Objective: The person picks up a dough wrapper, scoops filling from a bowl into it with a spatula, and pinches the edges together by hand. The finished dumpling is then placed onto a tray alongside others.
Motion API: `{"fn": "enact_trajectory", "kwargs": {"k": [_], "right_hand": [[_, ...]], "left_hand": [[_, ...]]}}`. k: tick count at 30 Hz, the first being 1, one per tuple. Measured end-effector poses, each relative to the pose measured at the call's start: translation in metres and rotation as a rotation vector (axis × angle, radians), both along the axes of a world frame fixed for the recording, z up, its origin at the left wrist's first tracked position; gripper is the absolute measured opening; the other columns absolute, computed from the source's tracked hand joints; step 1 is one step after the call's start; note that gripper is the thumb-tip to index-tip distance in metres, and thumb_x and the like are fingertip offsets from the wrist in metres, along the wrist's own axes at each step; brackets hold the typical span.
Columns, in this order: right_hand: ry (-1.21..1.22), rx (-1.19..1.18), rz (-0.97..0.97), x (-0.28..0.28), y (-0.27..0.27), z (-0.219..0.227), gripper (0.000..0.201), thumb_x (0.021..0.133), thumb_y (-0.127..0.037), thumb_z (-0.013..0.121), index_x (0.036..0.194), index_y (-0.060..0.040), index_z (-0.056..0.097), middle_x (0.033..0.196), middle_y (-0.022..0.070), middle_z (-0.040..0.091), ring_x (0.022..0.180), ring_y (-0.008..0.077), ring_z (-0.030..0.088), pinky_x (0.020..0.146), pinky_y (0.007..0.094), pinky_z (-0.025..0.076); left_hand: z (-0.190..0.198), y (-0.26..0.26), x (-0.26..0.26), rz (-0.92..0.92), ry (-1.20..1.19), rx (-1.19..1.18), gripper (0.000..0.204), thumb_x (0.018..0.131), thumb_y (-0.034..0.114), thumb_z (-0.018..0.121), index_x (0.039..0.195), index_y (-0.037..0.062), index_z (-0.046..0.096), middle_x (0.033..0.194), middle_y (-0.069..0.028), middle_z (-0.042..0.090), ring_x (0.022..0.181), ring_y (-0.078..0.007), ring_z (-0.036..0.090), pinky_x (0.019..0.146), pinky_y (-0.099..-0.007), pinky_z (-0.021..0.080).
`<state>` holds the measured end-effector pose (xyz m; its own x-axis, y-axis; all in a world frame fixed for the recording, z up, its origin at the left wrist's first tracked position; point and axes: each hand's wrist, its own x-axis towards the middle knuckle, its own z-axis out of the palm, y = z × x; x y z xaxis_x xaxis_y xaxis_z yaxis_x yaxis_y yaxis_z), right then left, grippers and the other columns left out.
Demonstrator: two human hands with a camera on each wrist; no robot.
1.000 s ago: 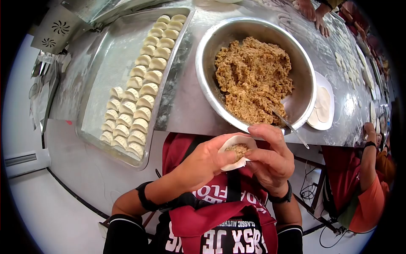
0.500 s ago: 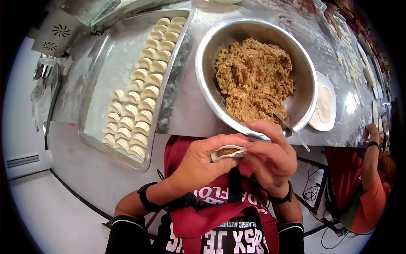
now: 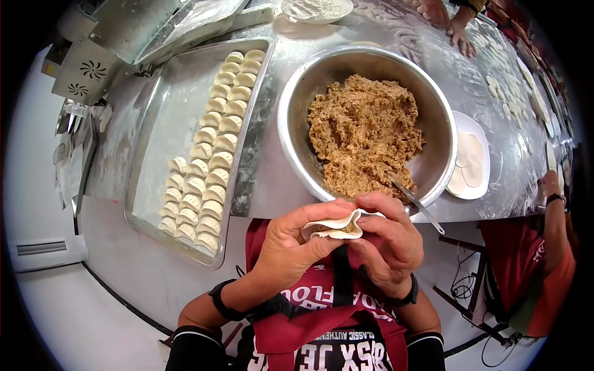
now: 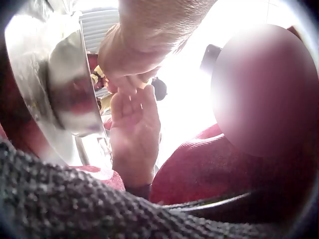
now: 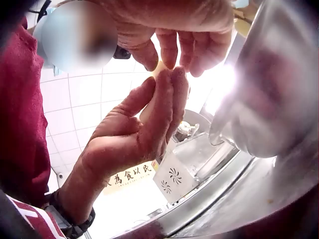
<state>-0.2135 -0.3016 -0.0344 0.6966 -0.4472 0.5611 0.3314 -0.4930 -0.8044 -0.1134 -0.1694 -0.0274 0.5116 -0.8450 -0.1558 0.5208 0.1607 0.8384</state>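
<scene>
In the head view, a white dough wrapper (image 3: 340,230), partly folded around brown filling, is held between both hands below the steel bowl. The left hand (image 3: 286,246) grips its left side between thumb and fingers. The right hand (image 3: 391,244) pinches the wrapper's right end with thumb and index finger. In the right wrist view the left hand (image 5: 137,129) and right hand (image 5: 174,25) meet at the fingertips, with the wrapper mostly hidden. The left wrist view shows both hands close together; the wrapper cannot be made out there.
A steel bowl (image 3: 440,157) holds brown filling (image 3: 365,133) and a spoon (image 3: 421,207). On the left lies a tray (image 3: 145,142) with rows of folded dumplings (image 3: 216,159). A white plate (image 3: 484,170) with wrappers stands right of the bowl. Other people's hands are at the far right.
The open wrapper has been folded over its filling, and its right end is now gathered between the fingers. The head view has shifted, with bowl and tray appearing lower in it.
</scene>
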Motion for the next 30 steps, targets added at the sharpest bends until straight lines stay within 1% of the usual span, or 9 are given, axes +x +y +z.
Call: {"fn": "enact_trajectory", "kwargs": {"k": [5, 8, 11, 14, 17, 18, 20, 24, 30], "right_hand": [[0.014, -0.037, -0.024, 0.0, 0.001, 0.004, 0.028, 0.069, -0.003, 0.071, 0.094, 0.0006, 0.06, 0.106, 0.019, 0.059, 0.091, 0.0293, 0.059, 0.078, 0.0345, 0.047], [0.021, -0.142, -0.075, 0.001, 0.002, 0.01, 0.027, 0.068, -0.002, 0.071, 0.093, 0.0008, 0.06, 0.105, 0.0189, 0.059, 0.091, 0.0301, 0.059, 0.077, 0.0351, 0.048], [-0.01, -0.284, -0.111, 0.003, 0.0, 0.007, 0.028, 0.066, -0.002, 0.071, 0.091, 0.0008, 0.059, 0.105, 0.0191, 0.059, 0.091, 0.0312, 0.059, 0.076, 0.0358, 0.048], [-0.019, -0.377, -0.113, 0.005, -0.001, 0.008, 0.028, 0.066, -0.003, 0.071, 0.09, 0.0004, 0.059, 0.104, 0.0193, 0.059, 0.09, 0.0319, 0.059, 0.075, 0.0364, 0.048], [0.006, -0.409, -0.09, 0.004, -0.002, 0.01, 0.029, 0.066, -0.005, 0.072, 0.091, 0.0, 0.059, 0.106, 0.0191, 0.059, 0.09, 0.0319, 0.059, 0.073, 0.0356, 0.049], [0.017, -0.415, -0.081, 0.003, -0.002, 0.01, 0.029, 0.066, -0.006, 0.072, 0.092, -0.0001, 0.059, 0.106, 0.0189, 0.058, 0.089, 0.0318, 0.059, 0.073, 0.0352, 0.049], [0.035, -0.279, -0.075, 0.0, 0.0, 0.013, 0.031, 0.066, -0.005, 0.072, 0.094, -0.0001, 0.059, 0.108, 0.0186, 0.058, 0.091, 0.0305, 0.058, 0.073, 0.0339, 0.048], [0.153, -0.033, -0.083, 0.0, 0.006, 0.021, 0.034, 0.066, -0.001, 0.073, 0.098, -0.0005, 0.059, 0.112, 0.0185, 0.056, 0.095, 0.0278, 0.058, 0.077, 0.0318, 0.047], [0.046, -0.033, -0.082, 0.004, 0.006, 0.001, 0.031, 0.065, 0.001, 0.073, 0.094, -0.0004, 0.061, 0.111, 0.0191, 0.057, 0.096, 0.0281, 0.059, 0.079, 0.032, 0.047]], "left_hand": [[0.006, -0.003, -0.003, 0.005, 0.059, 0.031, 0.033, 0.08, -0.005, 0.061, 0.112, -0.0005, 0.056, 0.116, -0.012, 0.055, 0.106, -0.0185, 0.055, 0.092, -0.0312, 0.046], [0.007, -0.004, -0.004, 0.01, 0.004, 0.045, 0.034, 0.08, -0.008, 0.058, 0.113, -0.0003, 0.056, 0.117, -0.0114, 0.056, 0.106, -0.0176, 0.055, 0.091, -0.03, 0.046], [0.007, -0.003, -0.005, 0.003, -0.178, 0.074, 0.035, 0.084, -0.005, 0.057, 0.118, 0.0005, 0.053, 0.117, -0.0083, 0.056, 0.104, -0.0137, 0.056, 0.089, -0.0247, 0.045], [0.012, 0.001, -0.004, -0.036, -0.277, 0.176, 0.035, 0.085, -0.004, 0.056, 0.119, 0.0003, 0.053, 0.117, -0.0083, 0.056, 0.102, -0.0126, 0.056, 0.086, -0.023, 0.047], [0.005, 0.001, -0.005, -0.016, -0.271, 0.106, 0.035, 0.085, -0.004, 0.056, 0.119, 0.0003, 0.052, 0.116, -0.0081, 0.057, 0.099, -0.0098, 0.056, 0.08, -0.0198, 0.047], [0.006, 0.002, -0.005, -0.014, -0.211, 0.119, 0.034, 0.083, -0.006, 0.055, 0.117, -0.0006, 0.053, 0.114, -0.0093, 0.058, 0.1, -0.0124, 0.056, 0.083, -0.0227, 0.047], [0.01, 0.003, -0.005, -0.012, -0.092, 0.145, 0.033, 0.081, -0.009, 0.053, 0.113, -0.0024, 0.054, 0.112, -0.0117, 0.059, 0.103, -0.0177, 0.057, 0.089, -0.0286, 0.047], [0.016, 0.0, -0.002, -0.058, -0.055, 0.109, 0.039, 0.08, -0.011, 0.051, 0.118, -0.0017, 0.048, 0.114, -0.0124, 0.056, 0.104, -0.0185, 0.056, 0.09, -0.0289, 0.046], [0.004, -0.003, -0.007, -0.013, 0.089, 0.034, 0.043, 0.082, -0.009, 0.052, 0.123, -0.0002, 0.042, 0.116, -0.0108, 0.054, 0.107, -0.0168, 0.054, 0.09, -0.0279, 0.046]]}}
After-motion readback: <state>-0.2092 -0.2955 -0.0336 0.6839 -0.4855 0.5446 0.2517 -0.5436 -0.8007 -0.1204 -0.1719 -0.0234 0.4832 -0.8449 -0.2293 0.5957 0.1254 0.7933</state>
